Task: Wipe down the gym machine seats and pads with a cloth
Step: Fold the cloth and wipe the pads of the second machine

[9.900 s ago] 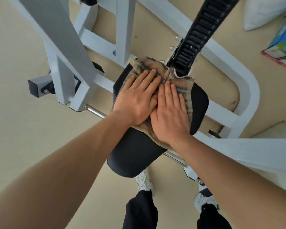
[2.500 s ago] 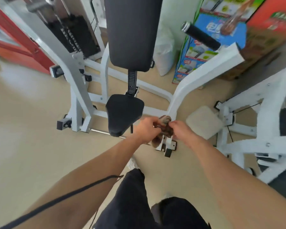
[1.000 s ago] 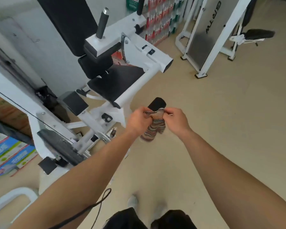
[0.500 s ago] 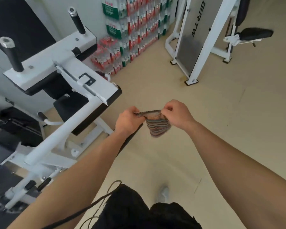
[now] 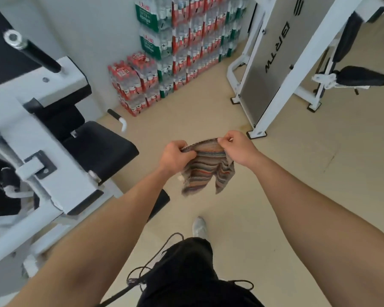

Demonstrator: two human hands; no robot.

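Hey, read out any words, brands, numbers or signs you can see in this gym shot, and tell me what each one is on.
"BRTW" (first letter unsure, possibly G): runs sideways down the grey panel of the white machine on the right.
Green labels on the stacked bottle packs: characters too blurred to read.
Red labels on the lower packs: too small to read.

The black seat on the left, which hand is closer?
Left. The left hand is just right of the black seat; the right hand is farther off, across the striped cloth.
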